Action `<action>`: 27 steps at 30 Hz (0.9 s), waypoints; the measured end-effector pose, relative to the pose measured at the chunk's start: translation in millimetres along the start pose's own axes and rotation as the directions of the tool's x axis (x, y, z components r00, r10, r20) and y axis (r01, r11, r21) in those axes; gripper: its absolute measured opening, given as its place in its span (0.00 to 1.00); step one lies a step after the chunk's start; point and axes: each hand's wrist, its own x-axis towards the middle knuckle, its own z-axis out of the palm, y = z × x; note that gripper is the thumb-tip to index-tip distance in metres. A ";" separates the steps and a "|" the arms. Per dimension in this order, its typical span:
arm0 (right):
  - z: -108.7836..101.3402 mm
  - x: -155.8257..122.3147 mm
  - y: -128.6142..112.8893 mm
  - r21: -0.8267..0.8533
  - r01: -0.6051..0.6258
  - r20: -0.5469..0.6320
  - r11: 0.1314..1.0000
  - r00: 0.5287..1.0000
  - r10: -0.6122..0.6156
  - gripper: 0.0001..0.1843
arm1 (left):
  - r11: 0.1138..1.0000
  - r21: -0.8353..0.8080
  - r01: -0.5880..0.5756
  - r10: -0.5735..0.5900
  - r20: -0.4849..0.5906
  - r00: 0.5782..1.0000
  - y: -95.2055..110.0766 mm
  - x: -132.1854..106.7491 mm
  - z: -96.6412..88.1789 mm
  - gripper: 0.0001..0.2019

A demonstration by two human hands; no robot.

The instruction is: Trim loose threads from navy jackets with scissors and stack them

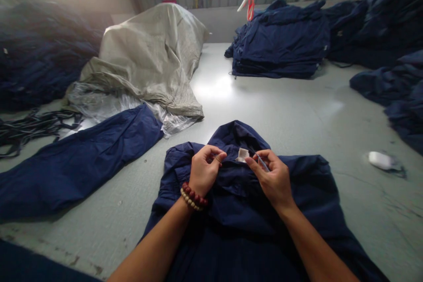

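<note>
A navy blue hooded jacket (pixel 244 229) lies spread in front of me, its hood pointing away. At the neckline a small white label (pixel 243 154) stands up from the fabric. Just left of the label, my left hand (pixel 206 167) is closed in a pinch over the jacket; whatever lies between thumb and finger is too small to make out. My right hand (pixel 271 176) is closed around a slim bluish metal tool (pixel 263 162), its thumb tip close to the label. Part of the tool is hidden by the fingers.
A folded navy garment stack (pixel 280 44) sits at the back, with more navy garments (pixel 380 22) to the right. A grey-beige sheet (pixel 152 48) covers a heap at left. Nearby are a navy cloth piece (pixel 89 163), dark cords (pixel 33 130) and a white object (pixel 380 160).
</note>
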 end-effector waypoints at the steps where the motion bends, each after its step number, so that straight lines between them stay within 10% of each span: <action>1: -1.8 1.0 -2.3 0.042 -0.003 0.016 0.999 1.000 0.002 0.22 | 0.999 -0.025 -0.048 0.049 0.021 0.999 3.0 -0.9 0.1 0.07; 9: -3.5 3.8 -7.3 0.255 -0.161 0.432 0.953 0.901 0.036 0.30 | 0.972 -0.149 -0.184 0.200 0.103 0.974 9.5 -12.2 7.2 0.07; 18: -36.6 -2.8 -21.9 0.280 -0.127 0.416 0.952 0.909 -0.001 0.27 | 0.977 -0.168 -0.129 0.170 0.266 0.949 37.1 -20.5 28.2 0.13; 23: -99.2 -24.9 -9.9 0.279 -0.128 0.288 0.952 0.956 0.044 0.28 | 0.963 -0.188 0.194 -0.083 0.478 0.875 67.0 -40.8 83.0 0.22; 27: -170.2 -46.3 11.3 0.195 -0.138 0.105 0.971 0.987 0.119 0.29 | 0.977 -0.152 0.151 -0.048 0.533 0.845 72.5 -53.0 158.3 0.21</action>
